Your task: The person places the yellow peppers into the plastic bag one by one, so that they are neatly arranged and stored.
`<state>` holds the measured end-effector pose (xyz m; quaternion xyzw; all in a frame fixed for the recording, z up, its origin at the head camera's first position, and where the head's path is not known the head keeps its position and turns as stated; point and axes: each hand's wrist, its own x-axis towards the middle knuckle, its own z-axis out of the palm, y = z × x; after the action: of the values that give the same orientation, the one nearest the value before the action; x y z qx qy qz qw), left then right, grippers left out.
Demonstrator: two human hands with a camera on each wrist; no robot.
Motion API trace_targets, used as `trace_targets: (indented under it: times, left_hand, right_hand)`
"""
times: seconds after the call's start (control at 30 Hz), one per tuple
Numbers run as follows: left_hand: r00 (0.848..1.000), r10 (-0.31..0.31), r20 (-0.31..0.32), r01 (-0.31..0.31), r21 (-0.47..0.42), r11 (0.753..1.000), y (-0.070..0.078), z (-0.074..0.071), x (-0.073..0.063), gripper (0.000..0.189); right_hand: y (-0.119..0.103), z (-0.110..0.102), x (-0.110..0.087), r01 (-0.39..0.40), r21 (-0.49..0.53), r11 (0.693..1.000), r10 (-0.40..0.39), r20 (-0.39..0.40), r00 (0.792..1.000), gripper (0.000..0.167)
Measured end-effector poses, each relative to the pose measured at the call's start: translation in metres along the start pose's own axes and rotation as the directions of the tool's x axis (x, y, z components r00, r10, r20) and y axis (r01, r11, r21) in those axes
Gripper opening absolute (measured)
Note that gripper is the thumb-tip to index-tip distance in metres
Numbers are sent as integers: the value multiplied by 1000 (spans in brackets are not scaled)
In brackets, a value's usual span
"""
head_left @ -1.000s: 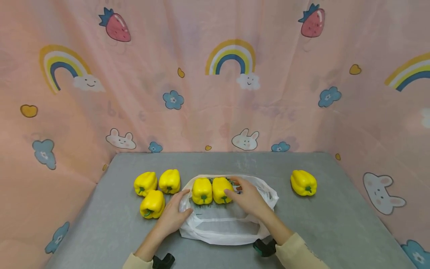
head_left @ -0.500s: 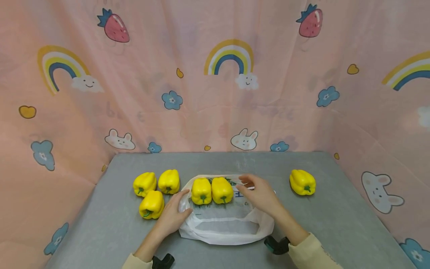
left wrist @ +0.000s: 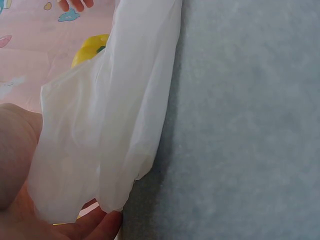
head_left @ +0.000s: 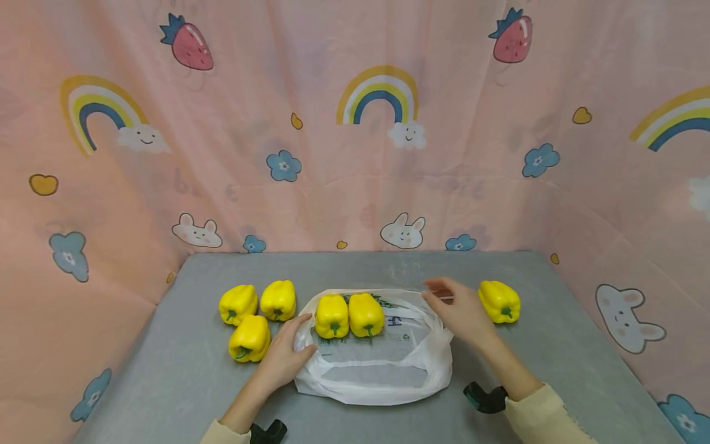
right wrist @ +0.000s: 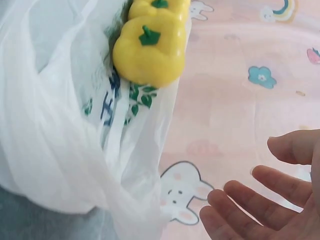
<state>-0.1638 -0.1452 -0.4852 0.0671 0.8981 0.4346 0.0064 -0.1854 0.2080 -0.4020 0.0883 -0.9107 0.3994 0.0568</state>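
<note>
Two yellow bell peppers, the left one (head_left: pixel 332 317) and the right one (head_left: pixel 366 316), sit side by side at the far part of a white plastic bag (head_left: pixel 383 394), whose mouth faces the person. My left hand (head_left: pixel 284 356) rests at the bag's left edge, thumb and fingers apart; in the left wrist view the bag's film (left wrist: pixel 100 130) covers part of that hand. Beyond the bag's right edge is my right hand (head_left: pixel 463 311), just left of a lone yellow bell pepper (head_left: pixel 500 302). In the right wrist view its fingers (right wrist: pixel 250 205) are spread and hold nothing.
To the left of the bag lies a group of yellow bell peppers: a back left one (head_left: pixel 237 303), a back right one (head_left: pixel 278 300) and a front one (head_left: pixel 249 339). All stand on a grey table (head_left: pixel 166 382), walled by a pink printed cloth (head_left: pixel 310 203).
My right hand has let go of the right pepper in the bag and moved right, past the bag's edge toward the lone pepper. My left hand stays at the bag's left edge.
</note>
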Motion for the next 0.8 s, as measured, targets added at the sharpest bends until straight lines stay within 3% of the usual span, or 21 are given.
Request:
trace_targets:
  times: [0.2,0.57,0.8]
  left_hand:
    - [1000,-2,0,2,7,1000,-1,1,1,59]
    - [1000,-6,4,6,-4,1000,-1,0,1,59]
    - [1000,12,2,-12,2,1000,-1,0,0,58]
  right_hand:
    - [12,-14,0,-13,1,1000,13,-38,999,46]
    - [30,-32,2,29,-63,998,-38,-150,988,43]
    - [43,-44,4,33,-48,998,-40,-164,986,45]
